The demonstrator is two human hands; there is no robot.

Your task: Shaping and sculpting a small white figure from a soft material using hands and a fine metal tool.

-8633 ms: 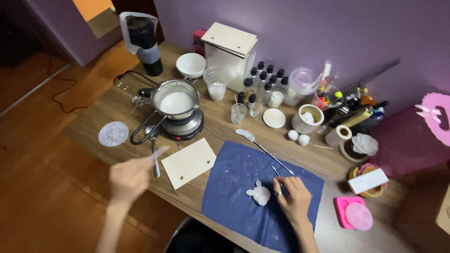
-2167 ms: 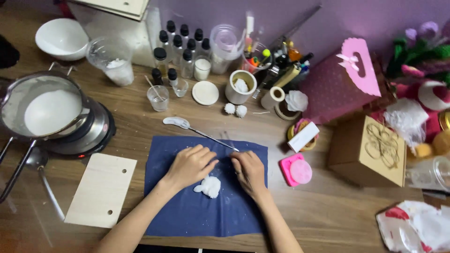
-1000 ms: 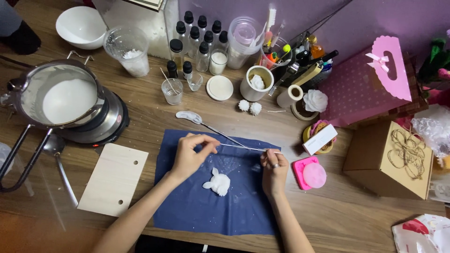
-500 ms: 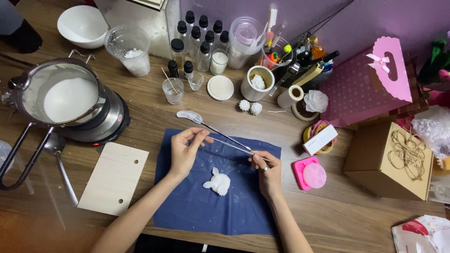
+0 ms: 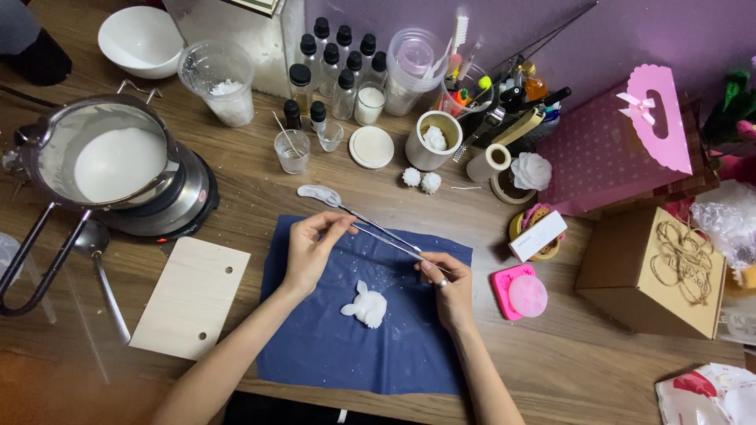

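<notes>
At the far left of the wooden bench [image 5: 551, 370] a metal pot [image 5: 102, 161] of white wax sat on a small hotplate [image 5: 185, 208], its long handle reaching toward the near edge, with a spoon [image 5: 98, 260] lying beside it and a pale wooden board [image 5: 191, 297] just to the right. Behind them stood a white bowl [image 5: 142, 39] and a clear cup [image 5: 220, 79] of white flakes. A dark blue cloth [image 5: 331, 346] lay in the middle of the bench. Over it, the left hand [image 5: 309, 250] was pinched shut on one end of a thin metal rod [image 5: 384, 238], while the right hand [image 5: 449, 285] gripped the other end between thumb and fingertips, so the rod slanted between the two hands above the cloth. A small white wax figure [image 5: 367, 305] rested on the cloth, between and just below the hands, touched by neither. Further right lay a pink mould [image 5: 521, 293], then a brown cardboard box [image 5: 657, 271] and a pink dotted gift bag [image 5: 614, 149] behind it.
</notes>
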